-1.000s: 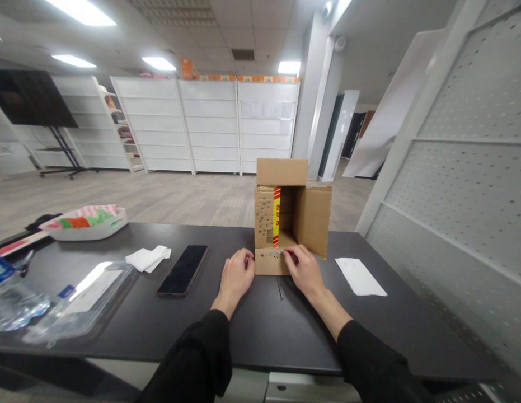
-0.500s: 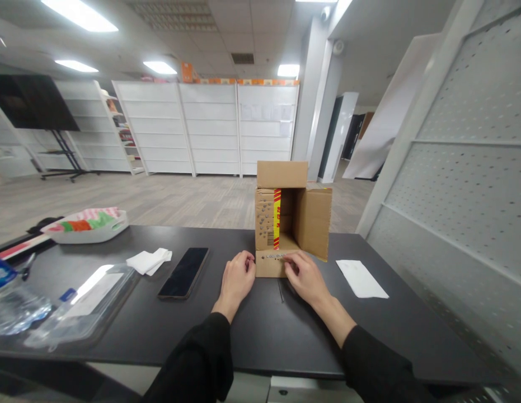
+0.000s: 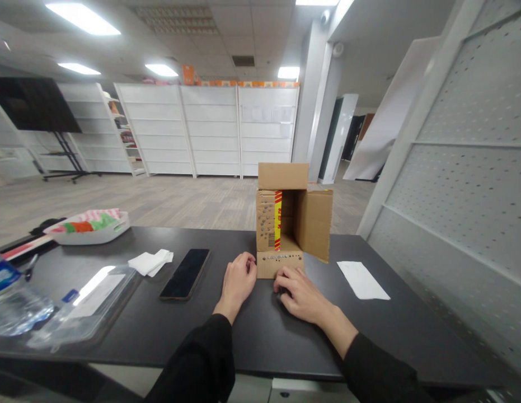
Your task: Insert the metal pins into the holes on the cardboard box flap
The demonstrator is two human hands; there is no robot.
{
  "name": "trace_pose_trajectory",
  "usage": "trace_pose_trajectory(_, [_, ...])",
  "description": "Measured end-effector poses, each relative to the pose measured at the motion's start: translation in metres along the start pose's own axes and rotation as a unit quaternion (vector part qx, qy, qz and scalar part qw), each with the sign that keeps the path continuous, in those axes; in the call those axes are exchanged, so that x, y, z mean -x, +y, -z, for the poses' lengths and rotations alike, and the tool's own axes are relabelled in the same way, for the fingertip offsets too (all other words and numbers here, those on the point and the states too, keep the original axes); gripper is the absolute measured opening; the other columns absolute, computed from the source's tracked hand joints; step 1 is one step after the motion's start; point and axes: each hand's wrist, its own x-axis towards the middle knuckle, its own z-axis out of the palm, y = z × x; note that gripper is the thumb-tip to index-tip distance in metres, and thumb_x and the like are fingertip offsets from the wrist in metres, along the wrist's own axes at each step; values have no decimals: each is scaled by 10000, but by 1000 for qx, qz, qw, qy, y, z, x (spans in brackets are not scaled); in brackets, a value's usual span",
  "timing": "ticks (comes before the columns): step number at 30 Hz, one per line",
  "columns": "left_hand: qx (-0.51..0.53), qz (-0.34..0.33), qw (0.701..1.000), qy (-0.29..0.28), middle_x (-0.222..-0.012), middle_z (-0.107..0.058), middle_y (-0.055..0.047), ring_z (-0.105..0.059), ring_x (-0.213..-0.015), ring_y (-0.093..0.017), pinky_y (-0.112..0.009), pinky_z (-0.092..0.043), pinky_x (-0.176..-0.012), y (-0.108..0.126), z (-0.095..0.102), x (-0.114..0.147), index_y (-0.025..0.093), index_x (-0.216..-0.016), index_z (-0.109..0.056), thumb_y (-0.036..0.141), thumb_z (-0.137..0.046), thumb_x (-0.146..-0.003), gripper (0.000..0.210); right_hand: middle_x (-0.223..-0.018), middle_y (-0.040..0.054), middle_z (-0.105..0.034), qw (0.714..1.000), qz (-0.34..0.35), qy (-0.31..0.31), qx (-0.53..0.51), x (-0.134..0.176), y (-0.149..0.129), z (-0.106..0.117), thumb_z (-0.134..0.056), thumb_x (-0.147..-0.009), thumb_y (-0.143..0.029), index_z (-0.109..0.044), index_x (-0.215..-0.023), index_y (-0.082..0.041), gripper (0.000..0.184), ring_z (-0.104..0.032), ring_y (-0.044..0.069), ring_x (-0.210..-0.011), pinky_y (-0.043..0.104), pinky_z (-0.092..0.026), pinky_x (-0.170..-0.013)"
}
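Note:
An open cardboard box (image 3: pixel 319 224) stands on the black table with its flaps spread. Small silvery round pieces and dark holes dot its left flap and the lower front flap (image 3: pixel 266 268); a red-and-yellow tape strip runs down the left flap. Close against the box's lower left edge, my left hand (image 3: pixel 237 282) rests with curled fingers, and whatever they may hold is hidden. My right hand (image 3: pixel 300 294) lies low on the table just in front of the lower flap, fingers bent and closed downward. Its fingertips cover the spot of a thin dark rod, now out of sight.
Left of my hands lie a phone (image 3: pixel 185 274), crumpled white tissue (image 3: pixel 151 262), a clear plastic case (image 3: pixel 92 302) and a water bottle (image 3: pixel 17 302). A white basket (image 3: pixel 88 235) with colourful cloth stands farther back. White paper (image 3: pixel 362 280) lies right; a perforated panel (image 3: pixel 465 157) rises beyond.
My right hand has come off the lower flap toward me and down onto the table, over the thin rod. More of the flap's row of dots shows. My left hand stays put.

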Motion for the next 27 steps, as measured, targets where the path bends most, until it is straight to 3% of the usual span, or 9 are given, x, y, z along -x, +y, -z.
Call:
trace_pose_trajectory(16, [0, -9, 1000, 5, -813, -654, -21, -575, -709, -135, -251, -394, -680, -3, -2, -1, 195, -865, -596, 156, -470, -858, 131, -926, 15, -543, 999, -6, -21, 36, -3, -12, 4, -426, -743, -11, -458, -806, -208, 209, -496, 189, -886, 340, -329, -786])
trace_pose_trajectory(27, [-5, -14, 1000, 6, -811, -657, -21, -574, -706, -137, -254, -391, -681, -3, -1, -1, 193, -861, -597, 158, -474, -854, 129, -854, 29, -554, 990, -35, 131, -22, -8, 3, -4, -462, -847, -118, -454, -835, -218, 101, -513, 198, -824, 337, -384, -758])
